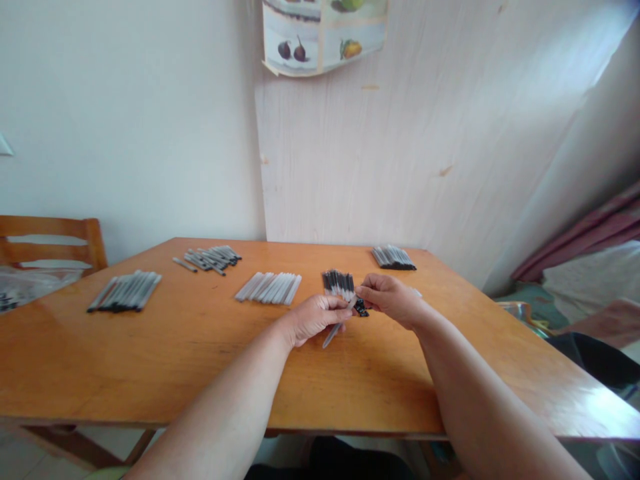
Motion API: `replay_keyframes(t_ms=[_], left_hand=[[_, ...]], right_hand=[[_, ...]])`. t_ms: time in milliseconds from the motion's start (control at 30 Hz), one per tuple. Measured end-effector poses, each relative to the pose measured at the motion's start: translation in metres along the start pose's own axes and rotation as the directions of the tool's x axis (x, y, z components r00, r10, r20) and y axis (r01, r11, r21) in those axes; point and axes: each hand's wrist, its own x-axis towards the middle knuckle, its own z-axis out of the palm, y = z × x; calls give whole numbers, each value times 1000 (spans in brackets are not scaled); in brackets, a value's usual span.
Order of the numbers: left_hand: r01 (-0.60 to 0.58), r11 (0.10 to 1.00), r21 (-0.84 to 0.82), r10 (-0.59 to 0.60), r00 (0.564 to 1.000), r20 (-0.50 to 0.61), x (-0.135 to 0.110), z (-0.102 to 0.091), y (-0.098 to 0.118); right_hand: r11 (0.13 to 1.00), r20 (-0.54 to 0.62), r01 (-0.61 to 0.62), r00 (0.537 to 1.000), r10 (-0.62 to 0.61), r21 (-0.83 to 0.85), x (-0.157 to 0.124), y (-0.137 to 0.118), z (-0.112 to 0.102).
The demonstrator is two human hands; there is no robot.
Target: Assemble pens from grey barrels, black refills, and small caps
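Above the front middle of the table, my left hand (pixel 314 319) is closed round a translucent pen barrel (pixel 330 337), which slants with its lower end toward me. My right hand (pixel 387 295) is pinched at the upper end of that barrel; whatever lies between its fingertips is too small to make out. Just behind the hands lies a bundle of thin black-and-clear pen refills (pixel 336 280). Small black pen parts (pixel 361 308) sit partly hidden under my right hand. Left of the hands is a row of clear, whitish pen barrels (pixel 270 288).
The wooden table (pixel 210 360) also bears a row of black-ended pens (pixel 125 292) at left, a loose pile of pens (pixel 213 259) at back left and another stack of pens (pixel 393 257) at back right. A wooden chair (pixel 93 243) stands at left, a wall behind.
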Motion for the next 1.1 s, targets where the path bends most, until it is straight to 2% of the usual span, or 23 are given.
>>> replay_keyframes(t_ms=[67,200,367,533,633,733,900,1100], left_hand=[[-9,1000,-16,9,1000,-6,0,1,1],[-46,996,-75,42,998,-56,1,1,3],[-126,985,-114,92,960,-263,8,-7,0],[-221,954,-203,125,909,-399,13,-15,-6],[-246,945,-215,133,891,-434,13,-16,-6],[-249,944,-215,125,877,-465,13,-15,-4],[-254,932,-257,106,873,-475,13,-14,-3],[-245,941,-234,116,882,-456,13,-13,-2]], right_hand=[[1000,-34,-2,999,2,-11,1,0,3],[997,-86,-10,996,17,76,3,-1,8],[997,-191,-9,981,24,81,5,1,15],[998,-100,37,994,-42,-45,2,-5,37],[981,-48,113,991,-122,-160,1,-4,52],[980,-29,112,993,-118,-165,3,2,61],[979,-102,84,989,-104,-188,8,10,63],[956,-105,120,983,-153,-269,6,6,64]])
